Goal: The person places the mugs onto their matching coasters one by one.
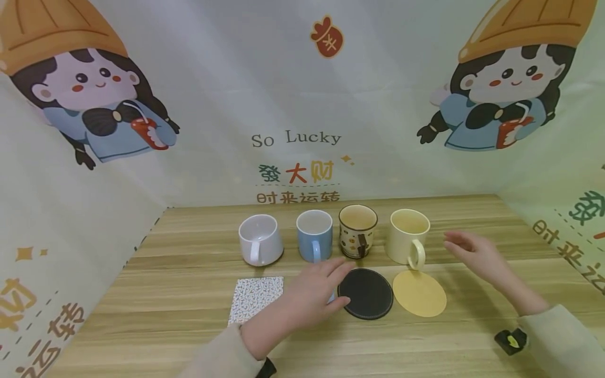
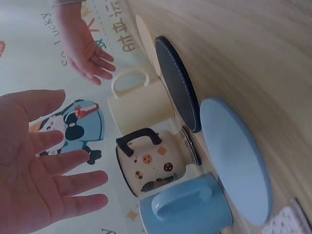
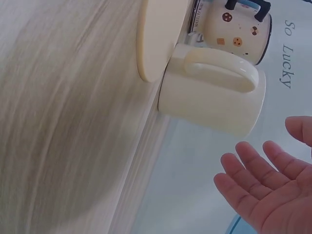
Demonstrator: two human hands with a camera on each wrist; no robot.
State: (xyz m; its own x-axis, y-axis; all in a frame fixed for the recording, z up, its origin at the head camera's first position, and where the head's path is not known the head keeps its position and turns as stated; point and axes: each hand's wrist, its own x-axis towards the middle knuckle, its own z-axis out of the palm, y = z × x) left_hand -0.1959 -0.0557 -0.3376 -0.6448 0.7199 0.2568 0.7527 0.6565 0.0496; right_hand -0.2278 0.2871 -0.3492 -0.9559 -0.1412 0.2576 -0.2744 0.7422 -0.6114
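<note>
Four kinds of mug line the back of the table: a white mug (image 1: 261, 240), a blue mug (image 1: 314, 236), a cookie-patterned mug (image 1: 357, 232) with a dark handle, and a pale yellow mug (image 1: 407, 237). My left hand (image 1: 309, 294) hovers with spread fingers in front of the blue mug, holding nothing. Under it lies a light blue round coaster (image 2: 236, 161), mostly hidden in the head view. Right of that hand sits a black round coaster (image 1: 365, 294). My right hand (image 1: 477, 257) is held, fingers loosely extended, just right of the yellow mug, apart from it.
A yellow round coaster (image 1: 419, 294) lies before the yellow mug. A patterned square coaster (image 1: 255, 298) lies before the white mug, partly behind my left forearm. A printed cloth backdrop (image 1: 212, 105) rises behind and beside the wooden table (image 1: 165, 294).
</note>
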